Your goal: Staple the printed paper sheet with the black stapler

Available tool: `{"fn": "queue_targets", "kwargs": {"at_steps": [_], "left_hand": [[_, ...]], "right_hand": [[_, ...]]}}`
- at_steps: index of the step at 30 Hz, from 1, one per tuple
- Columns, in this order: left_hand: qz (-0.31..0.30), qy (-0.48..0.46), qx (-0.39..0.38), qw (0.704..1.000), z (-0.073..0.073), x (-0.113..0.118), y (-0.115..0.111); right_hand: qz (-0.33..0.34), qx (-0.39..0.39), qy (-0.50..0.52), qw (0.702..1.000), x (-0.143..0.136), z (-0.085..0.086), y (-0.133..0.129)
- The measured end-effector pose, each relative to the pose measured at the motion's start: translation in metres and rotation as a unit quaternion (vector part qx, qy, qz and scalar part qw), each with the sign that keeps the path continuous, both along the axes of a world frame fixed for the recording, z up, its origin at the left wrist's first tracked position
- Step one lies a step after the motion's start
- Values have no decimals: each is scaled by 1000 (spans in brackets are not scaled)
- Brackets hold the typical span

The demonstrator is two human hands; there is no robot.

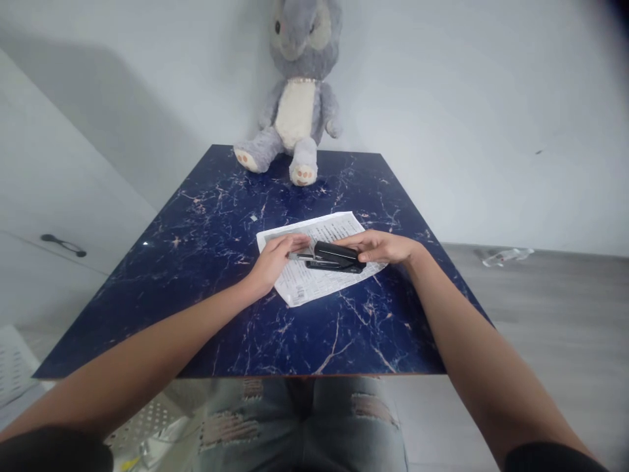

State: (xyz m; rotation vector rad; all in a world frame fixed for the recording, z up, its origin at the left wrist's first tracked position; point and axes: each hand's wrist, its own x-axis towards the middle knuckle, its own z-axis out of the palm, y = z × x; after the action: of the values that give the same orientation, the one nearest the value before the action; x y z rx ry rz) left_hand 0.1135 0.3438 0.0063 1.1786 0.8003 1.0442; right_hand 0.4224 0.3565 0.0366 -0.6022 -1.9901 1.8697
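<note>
A black stapler (338, 257) lies over a printed sheet of paper (309, 282) on the blue marbled table. Its top arm is raised, and a metal part sticks out to the left. My right hand (386, 248) is wrapped round the stapler's right end, thumb and fingers on the black body. At the stapler's left, my left hand (276, 261) touches the protruding metal part, its fingers close together and pointing right. What its thumb does is hard to make out.
A grey plush toy (297, 111) sits at the back of the table (196, 262) against the wall. A small pale scrap (253, 218) lies left of the paper. A clear plastic item (506, 256) is on the floor at right; a perforated white chair (147, 419) stands lower left.
</note>
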Motion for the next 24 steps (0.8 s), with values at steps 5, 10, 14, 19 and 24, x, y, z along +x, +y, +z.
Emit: {"fn": "queue_targets", "kwargs": {"at_steps": [5,10,14,19,24], "left_hand": [[9,0,-13,1000,4,1,0],[24,-63,-60,996,14,-1,-1],[36,-147,-133,980,17,-3,2],[26,-207,-221,953,23,-3,3],[38,-237,-236,942,29,0,0]], "right_hand": [[-11,135,-54,989,-18,11,-5],[-72,324,-114,936,-47,21,-18],[-153,486,-104,854,-60,17,-25],[-147,653,-151,727,-69,14,-26],[-137,674,-170,705,-73,20,-28]]}}
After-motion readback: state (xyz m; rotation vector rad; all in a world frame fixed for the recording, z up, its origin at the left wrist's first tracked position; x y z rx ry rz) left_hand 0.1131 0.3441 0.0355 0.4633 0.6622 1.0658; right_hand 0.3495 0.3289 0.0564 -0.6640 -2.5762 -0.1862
